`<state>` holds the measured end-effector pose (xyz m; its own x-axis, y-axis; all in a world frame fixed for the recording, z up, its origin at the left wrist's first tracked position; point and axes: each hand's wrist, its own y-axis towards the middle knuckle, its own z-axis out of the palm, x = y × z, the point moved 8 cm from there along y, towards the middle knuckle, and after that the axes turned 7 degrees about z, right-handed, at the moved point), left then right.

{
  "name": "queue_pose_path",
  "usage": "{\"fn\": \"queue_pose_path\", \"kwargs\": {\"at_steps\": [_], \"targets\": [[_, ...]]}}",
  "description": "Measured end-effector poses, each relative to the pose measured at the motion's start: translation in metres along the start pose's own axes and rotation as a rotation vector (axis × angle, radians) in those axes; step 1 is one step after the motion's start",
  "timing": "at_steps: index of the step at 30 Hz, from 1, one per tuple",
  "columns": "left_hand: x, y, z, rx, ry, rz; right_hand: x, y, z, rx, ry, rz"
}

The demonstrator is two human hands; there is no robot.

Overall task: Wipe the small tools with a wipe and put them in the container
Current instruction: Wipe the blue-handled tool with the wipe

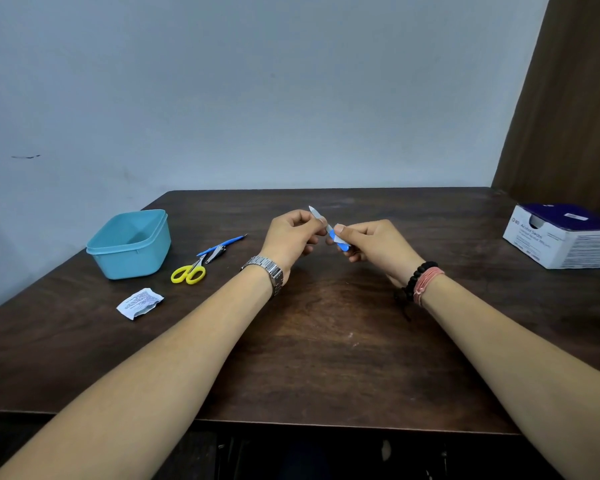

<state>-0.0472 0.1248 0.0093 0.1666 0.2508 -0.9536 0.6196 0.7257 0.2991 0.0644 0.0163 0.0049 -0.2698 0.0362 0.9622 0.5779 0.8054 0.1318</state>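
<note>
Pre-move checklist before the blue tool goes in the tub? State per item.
1. Blue-handled tool held at the handle by the right hand: ok.
2. Left hand has a grip at the blade end: ok.
3. Wipe between fingers and blade: cannot tell.
4. Teal container open, no lid: ok.
5. Path to the container: yellow scissors and nail clipper lie beside it, not in the way: ok.
6. Blade fully wiped: cannot tell.

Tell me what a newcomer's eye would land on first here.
First, the two hands meeting over the middle of the table: the left hand and right hand hold a blue-handled tool between them. Next, the turquoise container at the left, with yellow scissors beside it.
</note>
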Motion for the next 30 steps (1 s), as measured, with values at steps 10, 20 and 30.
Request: {"fn": "queue_pose_path", "kwargs": {"at_steps": [10, 20, 30], "targets": [[0.002, -0.001, 0.001, 0.003, -0.001, -0.007, -0.005, -0.001, 0.010, 0.107, -0.030, 0.010], [0.000, 0.002, -0.003, -0.019, 0.029, 0.005, -0.008, 0.002, 0.014, 0.163, 0.008, 0.020], [-0.001, 0.001, -0.002, -0.012, 0.049, 0.018, -0.012, 0.002, 0.008, 0.129, 0.087, 0.078]]}}
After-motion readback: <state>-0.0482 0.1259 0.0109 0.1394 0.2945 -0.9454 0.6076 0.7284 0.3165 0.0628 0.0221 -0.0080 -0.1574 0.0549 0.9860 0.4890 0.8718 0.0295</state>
